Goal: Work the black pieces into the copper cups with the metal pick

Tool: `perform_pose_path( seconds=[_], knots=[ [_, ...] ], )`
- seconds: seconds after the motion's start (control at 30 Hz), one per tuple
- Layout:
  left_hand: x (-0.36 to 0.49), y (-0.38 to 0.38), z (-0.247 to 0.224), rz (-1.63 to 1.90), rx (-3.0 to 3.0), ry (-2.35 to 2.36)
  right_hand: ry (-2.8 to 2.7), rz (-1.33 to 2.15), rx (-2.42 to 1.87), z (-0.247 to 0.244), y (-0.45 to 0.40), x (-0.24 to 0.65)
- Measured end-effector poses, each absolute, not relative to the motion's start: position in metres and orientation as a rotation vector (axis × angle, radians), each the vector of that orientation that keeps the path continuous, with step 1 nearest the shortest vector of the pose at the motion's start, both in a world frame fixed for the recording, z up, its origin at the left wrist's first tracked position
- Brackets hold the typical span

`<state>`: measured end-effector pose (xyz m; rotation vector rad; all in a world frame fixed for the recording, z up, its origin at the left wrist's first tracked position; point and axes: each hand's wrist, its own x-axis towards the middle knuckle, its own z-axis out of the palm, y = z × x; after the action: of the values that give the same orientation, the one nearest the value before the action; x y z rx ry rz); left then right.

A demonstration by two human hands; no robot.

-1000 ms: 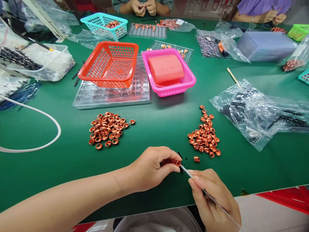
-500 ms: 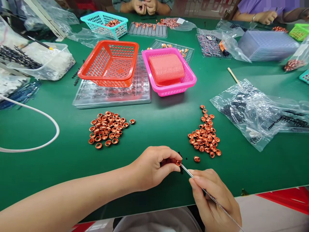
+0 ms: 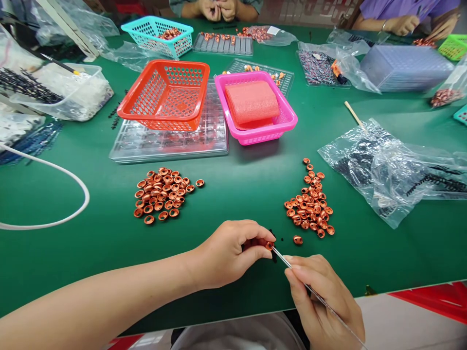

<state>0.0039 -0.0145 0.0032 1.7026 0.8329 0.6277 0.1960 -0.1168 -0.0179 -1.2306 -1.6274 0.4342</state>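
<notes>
Between thumb and index finger, my left hand (image 3: 233,253) pinches a small copper-coloured cup (image 3: 269,245) near the table's front edge. My right hand (image 3: 324,296) grips thin metal tweezers (image 3: 314,290), whose tips touch the cup. Small black bits (image 3: 274,259) lie just behind the fingertips. A single copper piece (image 3: 297,240) rests above my right hand, below a pile of copper pieces (image 3: 312,209). Another pile of copper cups (image 3: 162,192) lies to the left, beyond my left forearm.
Behind the piles, a red basket (image 3: 164,116) stands on clear trays (image 3: 168,156), beside a pink basket (image 3: 260,134) holding pink foam. Plastic bags with black parts (image 3: 386,170) lie right; a white cable (image 3: 78,181) curves left. Two people's hands (image 3: 219,9) (image 3: 404,24) work across the table.
My hands, the cup and the tweezers have hardly moved. At the far right, the other person's hands have shifted, and one now reaches down to copper pieces.
</notes>
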Motion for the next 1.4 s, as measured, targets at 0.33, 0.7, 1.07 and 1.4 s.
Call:
perform_pose_path(
  seconds=[0.33,0.7,1.07,1.4],
  knots=[
    [0.0034,-0.0151,0.0050,0.613,1.733,0.847,-1.641,0.396,-1.187,-0.0160,-0.1159,0.1951],
    [0.0040,-0.0157,0.0094,0.566,1.632,0.892,-1.712,0.347,-1.192,-0.0113,-0.1138,0.1967],
    [0.0046,-0.0138,0.0090,0.496,1.462,0.875,-1.575,0.372,-1.228,-0.0140,-0.1150,0.1936],
    [0.0048,-0.0134,0.0080,0.493,1.493,0.882,-1.585,0.381,-1.257,-0.0123,-0.1159,0.1941]
  ],
)
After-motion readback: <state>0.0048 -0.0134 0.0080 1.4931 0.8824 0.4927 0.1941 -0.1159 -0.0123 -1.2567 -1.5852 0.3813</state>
